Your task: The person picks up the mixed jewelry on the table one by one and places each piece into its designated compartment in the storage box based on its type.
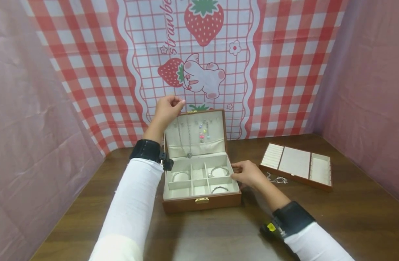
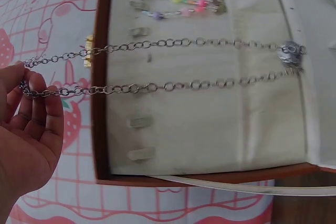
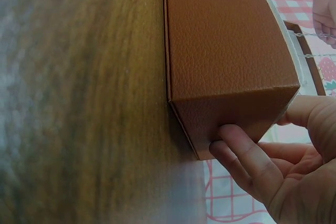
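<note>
A brown jewelry box [image 1: 176, 207] stands on the table with its lid up and its cream lining showing. My left hand [image 1: 168, 108], raised above the lid's top edge, pinches a silver chain necklace [image 2: 168, 86]. The chain hangs in two strands before the lid, its round pendant [image 2: 290, 53] low near the hinge side. Beside it, a colourful beaded chain [image 2: 181, 11] hangs from the lid. My right hand [image 1: 248, 174] grips the box's right side, fingers [image 3: 244, 148] on the brown outer wall and thumb up at the rim. Silver bangles [image 1: 220, 189] lie in several compartments.
To the right lies a long brown tray [image 1: 295, 159] with ring rolls and lined sections. Silver jewelry [image 1: 279, 179] rests on the wooden table [image 1: 206, 235] in front of it. A checked strawberry cloth [image 1: 278, 72] hangs behind, with pink cloth at both sides.
</note>
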The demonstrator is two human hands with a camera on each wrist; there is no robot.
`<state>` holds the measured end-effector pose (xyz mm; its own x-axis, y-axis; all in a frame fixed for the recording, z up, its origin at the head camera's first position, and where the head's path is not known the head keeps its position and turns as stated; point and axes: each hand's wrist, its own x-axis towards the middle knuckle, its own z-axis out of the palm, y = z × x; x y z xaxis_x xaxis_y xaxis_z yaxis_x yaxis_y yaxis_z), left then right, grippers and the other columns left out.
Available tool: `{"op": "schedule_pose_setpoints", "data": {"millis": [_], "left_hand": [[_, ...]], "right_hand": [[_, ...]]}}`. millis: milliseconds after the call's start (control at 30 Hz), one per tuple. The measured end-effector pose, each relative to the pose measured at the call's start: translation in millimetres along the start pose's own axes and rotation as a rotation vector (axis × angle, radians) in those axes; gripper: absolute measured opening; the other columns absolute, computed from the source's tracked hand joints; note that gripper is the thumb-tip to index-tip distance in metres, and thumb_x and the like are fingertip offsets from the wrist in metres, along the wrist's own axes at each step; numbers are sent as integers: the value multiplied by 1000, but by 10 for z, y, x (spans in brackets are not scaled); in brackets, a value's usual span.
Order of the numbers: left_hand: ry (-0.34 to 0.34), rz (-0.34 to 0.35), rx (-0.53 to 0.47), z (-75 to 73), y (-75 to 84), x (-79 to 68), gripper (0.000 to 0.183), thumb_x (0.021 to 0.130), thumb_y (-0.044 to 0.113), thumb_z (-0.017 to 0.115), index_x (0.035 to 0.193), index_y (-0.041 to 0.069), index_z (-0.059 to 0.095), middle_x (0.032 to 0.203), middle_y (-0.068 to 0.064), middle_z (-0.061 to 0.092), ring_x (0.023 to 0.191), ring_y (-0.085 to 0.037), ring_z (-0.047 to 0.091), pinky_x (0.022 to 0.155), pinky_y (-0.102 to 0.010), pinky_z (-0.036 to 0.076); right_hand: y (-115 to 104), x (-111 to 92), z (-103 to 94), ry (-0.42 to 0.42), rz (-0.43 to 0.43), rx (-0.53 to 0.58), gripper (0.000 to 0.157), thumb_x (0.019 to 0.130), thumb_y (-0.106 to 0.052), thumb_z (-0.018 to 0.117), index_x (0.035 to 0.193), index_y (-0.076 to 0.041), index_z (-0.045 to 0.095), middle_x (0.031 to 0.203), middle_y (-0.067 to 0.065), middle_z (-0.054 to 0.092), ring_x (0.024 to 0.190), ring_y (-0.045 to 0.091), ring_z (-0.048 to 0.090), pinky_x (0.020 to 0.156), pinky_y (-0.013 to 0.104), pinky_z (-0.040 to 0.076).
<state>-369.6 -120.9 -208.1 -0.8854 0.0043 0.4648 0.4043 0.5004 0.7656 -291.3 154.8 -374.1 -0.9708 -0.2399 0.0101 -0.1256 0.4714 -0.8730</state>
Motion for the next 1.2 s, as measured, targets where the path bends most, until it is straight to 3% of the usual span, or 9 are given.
{"op": "schedule_pose_setpoints", "data": {"millis": [200, 567, 867, 1200], "left_hand": [[-7, -2, 119, 96, -176, -80, 21, 95, 23, 65, 90, 3, 67, 72, -5, 62, 64, -16, 56, 58, -26, 45], [98, -25, 398, 217, -352, -175, 20, 93, 24, 67, 91, 5, 72, 87, -8, 70, 78, -22, 61, 70, -35, 51], [121, -47, 492, 282, -456, -142, 19, 91, 27, 70, 93, 9, 77, 93, -5, 73, 83, -23, 63, 76, -37, 50], [153, -164, 532, 317, -395, -127, 21, 91, 31, 68, 91, 12, 77, 95, -4, 71, 86, -24, 62, 74, -40, 50]], "right_hand": [[26, -10, -1, 0, 5, 17, 53, 84, 0, 64, 132, 14, 49, 110, 30, 65, 90, 31, 68, 55, 39, 58], [24, -24, 6, -8, 15, 29, 53, 85, 0, 64, 133, 14, 49, 111, 30, 64, 93, 32, 67, 55, 40, 58], [20, -15, 11, -10, 9, 18, 53, 84, 0, 65, 133, 14, 49, 111, 30, 64, 93, 31, 67, 55, 41, 58], [-2, -13, 1, -6, 7, 9, 52, 85, 0, 64, 133, 14, 49, 111, 30, 64, 93, 31, 66, 56, 40, 58]]}}
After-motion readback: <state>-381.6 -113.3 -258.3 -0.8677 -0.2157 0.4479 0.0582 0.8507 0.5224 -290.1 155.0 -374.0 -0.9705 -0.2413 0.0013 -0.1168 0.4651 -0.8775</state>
